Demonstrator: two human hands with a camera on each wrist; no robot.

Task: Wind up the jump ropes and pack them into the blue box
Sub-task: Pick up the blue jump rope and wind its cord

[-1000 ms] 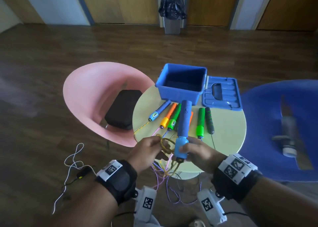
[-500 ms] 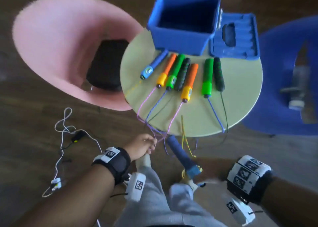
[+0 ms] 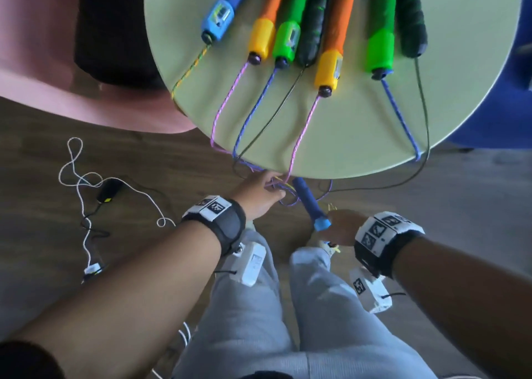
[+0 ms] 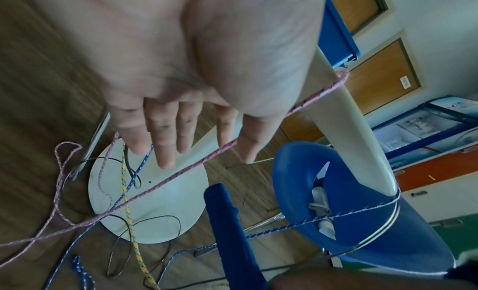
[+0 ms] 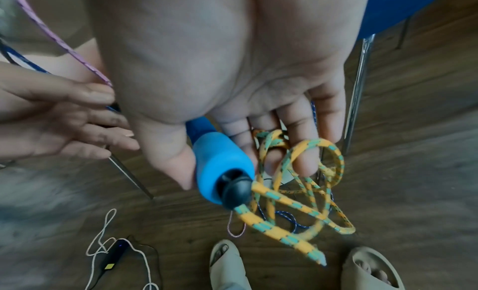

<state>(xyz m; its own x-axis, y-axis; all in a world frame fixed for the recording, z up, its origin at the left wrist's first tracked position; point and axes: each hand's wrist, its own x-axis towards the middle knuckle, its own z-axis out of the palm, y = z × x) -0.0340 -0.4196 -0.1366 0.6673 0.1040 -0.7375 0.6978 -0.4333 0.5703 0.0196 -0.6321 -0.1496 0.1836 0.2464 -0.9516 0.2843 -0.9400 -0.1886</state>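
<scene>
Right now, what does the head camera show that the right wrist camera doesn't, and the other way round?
Only the head view shows the round table with seven rope handles lying on it, their cords hanging over the edge, plus both wristbands. Only the right wrist view shows the yellow-and-teal cord looped around the right hand's fingers, the handle's black end cap, and the sandalled feet. Both show the right hand gripping the blue handle, the left hand among the cords, and the white cable on the floor.

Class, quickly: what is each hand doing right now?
Left hand: open, fingers straight among hanging ropes.
Right hand: holding blue handle and yellow rope loops.
</scene>
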